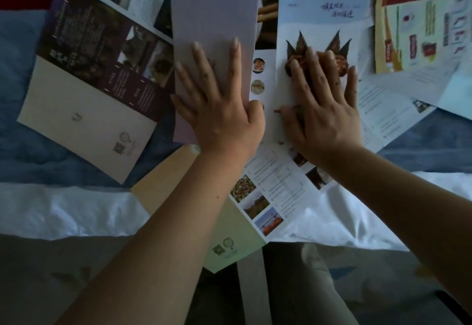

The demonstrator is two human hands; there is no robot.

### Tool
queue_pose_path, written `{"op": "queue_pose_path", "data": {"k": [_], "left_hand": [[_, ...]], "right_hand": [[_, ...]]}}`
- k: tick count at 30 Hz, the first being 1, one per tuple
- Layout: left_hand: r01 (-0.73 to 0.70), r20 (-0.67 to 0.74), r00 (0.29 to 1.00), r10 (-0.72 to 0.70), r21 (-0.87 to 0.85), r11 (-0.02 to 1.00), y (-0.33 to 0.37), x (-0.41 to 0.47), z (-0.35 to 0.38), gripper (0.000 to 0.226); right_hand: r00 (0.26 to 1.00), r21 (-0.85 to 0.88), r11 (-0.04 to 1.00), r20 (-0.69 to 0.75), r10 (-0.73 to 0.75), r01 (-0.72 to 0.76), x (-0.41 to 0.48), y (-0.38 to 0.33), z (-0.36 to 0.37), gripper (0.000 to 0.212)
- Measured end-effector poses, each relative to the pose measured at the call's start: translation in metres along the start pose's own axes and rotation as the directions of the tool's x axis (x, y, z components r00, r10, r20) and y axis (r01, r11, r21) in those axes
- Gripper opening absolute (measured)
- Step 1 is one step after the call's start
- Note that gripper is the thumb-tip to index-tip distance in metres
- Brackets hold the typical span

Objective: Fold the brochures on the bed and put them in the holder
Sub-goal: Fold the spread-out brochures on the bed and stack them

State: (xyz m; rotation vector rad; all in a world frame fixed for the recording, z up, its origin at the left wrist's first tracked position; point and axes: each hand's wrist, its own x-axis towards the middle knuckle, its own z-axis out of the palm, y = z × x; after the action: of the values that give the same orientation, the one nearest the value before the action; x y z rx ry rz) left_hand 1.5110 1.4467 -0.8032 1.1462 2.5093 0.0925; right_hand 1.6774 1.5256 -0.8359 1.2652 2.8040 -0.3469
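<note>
A brochure lies in front of me on the bed, its left panel (212, 18) folded over so a plain lilac back faces up. My left hand (217, 99) presses flat on that folded panel with fingers spread. Beside it, the brochure's white panel (316, 23) shows a food picture and blue handwriting. My right hand (324, 102) lies flat on this panel, fingers straight. Several other unfolded brochures are scattered around. No holder is in view.
A dark purple and cream brochure (86, 89) lies at the left. Yellow and red leaflets (419, 30) sit at the upper right. A cream and green brochure (229, 243) hangs over the bed's near edge. Blue bedding (15, 69) and a white sheet (63, 209) lie beneath.
</note>
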Motion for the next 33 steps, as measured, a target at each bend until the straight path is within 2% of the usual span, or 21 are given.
{"op": "queue_pose_path", "data": {"k": [4,8,11,19,24,28,33], "left_hand": [[-0.030,0.017,0.999,0.028,0.081,0.996,0.021,-0.007,0.015,0.084],[0.000,0.031,1.000,-0.002,0.060,0.998,0.034,-0.001,0.028,0.081],[0.009,-0.029,1.000,-0.006,0.113,0.994,0.037,-0.002,0.039,0.079],[-0.011,-0.149,0.988,0.035,0.155,0.988,0.038,0.001,0.056,0.076],[-0.028,-0.122,0.992,0.043,0.126,0.992,0.032,0.000,0.052,0.071],[-0.105,-0.120,0.986,0.117,0.095,0.990,0.003,0.000,0.042,0.070],[-0.098,-0.101,0.991,0.089,-0.094,0.991,-0.025,-0.002,0.022,0.073]], "right_hand": [[1.000,-0.009,1.000,-0.009,0.003,-0.003,-0.004,0.011,-0.003,0.067],[0.999,0.050,0.998,-0.029,0.033,-0.032,-0.005,0.016,-0.001,0.063],[0.997,0.095,0.993,-0.017,0.074,-0.072,-0.004,0.019,0.001,0.063],[0.993,-0.006,0.994,0.044,0.106,-0.106,-0.001,0.012,0.007,0.070],[0.993,-0.003,0.996,0.068,0.092,-0.092,-0.002,0.012,0.000,0.070],[0.983,0.076,0.981,0.046,0.176,-0.179,0.007,0.013,-0.009,0.070],[0.983,0.033,0.986,0.094,0.160,-0.164,0.013,-0.013,-0.009,0.074]]}}
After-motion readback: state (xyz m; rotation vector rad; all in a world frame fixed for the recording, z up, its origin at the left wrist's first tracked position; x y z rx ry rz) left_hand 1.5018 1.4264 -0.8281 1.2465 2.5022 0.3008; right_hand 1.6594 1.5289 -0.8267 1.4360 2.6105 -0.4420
